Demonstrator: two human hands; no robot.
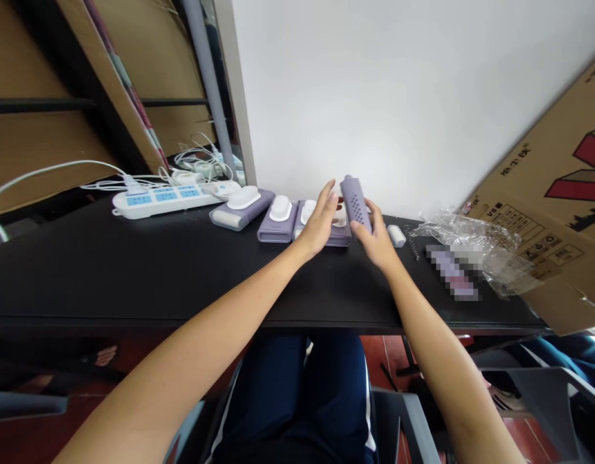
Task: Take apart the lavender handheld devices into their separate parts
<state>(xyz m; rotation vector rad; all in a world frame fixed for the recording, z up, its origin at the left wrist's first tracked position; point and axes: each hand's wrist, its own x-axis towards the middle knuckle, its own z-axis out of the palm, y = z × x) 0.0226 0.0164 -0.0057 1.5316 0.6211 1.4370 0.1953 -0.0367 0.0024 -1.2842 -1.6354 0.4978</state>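
Observation:
My right hand [377, 240] grips a purple-grey plastic case [356, 203] with a pattern of small holes, held tilted above the table. My left hand [319, 222] is raised just to its left, fingers stretched out and apart, holding nothing. Behind and below the hands, purple-grey units with white rounded tops stand in a row: one at the left [242, 207], another beside it [278, 221], and more partly hidden by my left hand. A small white-and-purple piece [396, 236] lies right of my right hand, next to a thin coiled spring [413, 246].
A white power strip [169, 198] with blue sockets and tangled white cables [201, 164] lies at the left. Crumpled clear plastic [485, 241] and a blurred-out purple item [452, 274] are at the right. A large cardboard box [543, 225] leans against the white wall [375, 84].

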